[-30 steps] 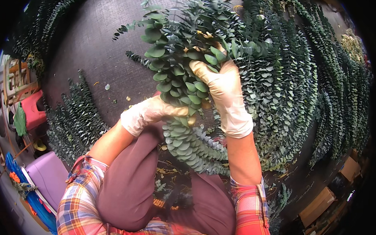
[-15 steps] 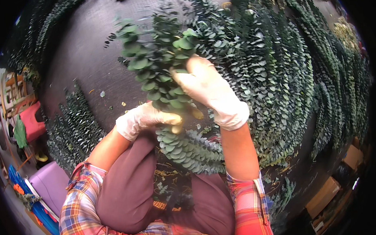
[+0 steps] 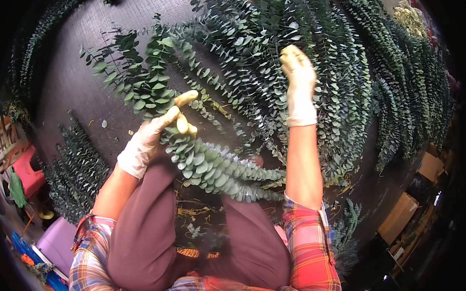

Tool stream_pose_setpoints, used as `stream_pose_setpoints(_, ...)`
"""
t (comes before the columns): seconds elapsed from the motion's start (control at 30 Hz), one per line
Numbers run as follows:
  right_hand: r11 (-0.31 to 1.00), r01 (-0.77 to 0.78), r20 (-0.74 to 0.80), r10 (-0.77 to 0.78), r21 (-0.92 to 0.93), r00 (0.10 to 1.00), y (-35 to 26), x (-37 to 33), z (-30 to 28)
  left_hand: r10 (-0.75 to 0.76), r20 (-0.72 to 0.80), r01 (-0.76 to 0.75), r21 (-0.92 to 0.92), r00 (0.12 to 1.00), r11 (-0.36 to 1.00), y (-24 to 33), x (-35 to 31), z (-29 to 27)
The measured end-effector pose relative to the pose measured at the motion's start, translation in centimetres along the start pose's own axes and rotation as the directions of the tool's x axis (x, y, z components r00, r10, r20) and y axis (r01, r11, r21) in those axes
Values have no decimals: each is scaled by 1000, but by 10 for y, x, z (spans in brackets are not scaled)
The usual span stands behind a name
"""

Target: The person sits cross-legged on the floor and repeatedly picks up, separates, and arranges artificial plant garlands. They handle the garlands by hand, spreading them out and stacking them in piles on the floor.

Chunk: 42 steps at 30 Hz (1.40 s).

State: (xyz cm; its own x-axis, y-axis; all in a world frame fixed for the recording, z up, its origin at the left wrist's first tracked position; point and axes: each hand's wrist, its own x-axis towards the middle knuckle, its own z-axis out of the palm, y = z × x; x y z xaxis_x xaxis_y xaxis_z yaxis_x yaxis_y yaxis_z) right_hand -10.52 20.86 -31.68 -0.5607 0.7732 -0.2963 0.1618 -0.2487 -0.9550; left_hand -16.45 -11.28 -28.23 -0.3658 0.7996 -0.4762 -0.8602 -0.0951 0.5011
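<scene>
Beyond the left hand (image 3: 158, 132), dark floor (image 3: 94, 63) is left open for moving. The right hand (image 3: 298, 76) is set over a broad pile of leafy branches (image 3: 344, 100), whose edges are spread past it on both sides; its fingers are kept narrow, and whether a stem is gripped cannot be told. To the left hand's left, 1 smaller pile (image 3: 72, 171) is seen. 1 leafy bunch (image 3: 213, 169) is clasped in the left hand, leaves fanned beyond it, the rest curved below the 2 hands.
</scene>
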Motion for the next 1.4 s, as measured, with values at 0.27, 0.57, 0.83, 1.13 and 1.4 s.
stream_pose_setpoints(0.27,233,391,357,-174,-890,918,88,-58,11,-18,-74,17,-5,997,1000,-3,0,-4)
stream_pose_setpoints(0.57,243,553,461,-347,-797,817,98,-59,4,-4,86,-22,304,996,952,4,2,3)
stream_pose_setpoints(0.83,505,443,414,-177,-740,893,93,-72,-5,16,325,-97,236,945,967,5,-5,-1)
stream_pose_setpoints(1.13,561,206,348,157,-802,925,83,-77,3,-2,339,-62,177,941,982,7,-9,4)
stream_pose_setpoints(1.4,682,207,372,103,-702,922,92,-82,-4,-6,320,-61,198,948,978,7,-7,6)
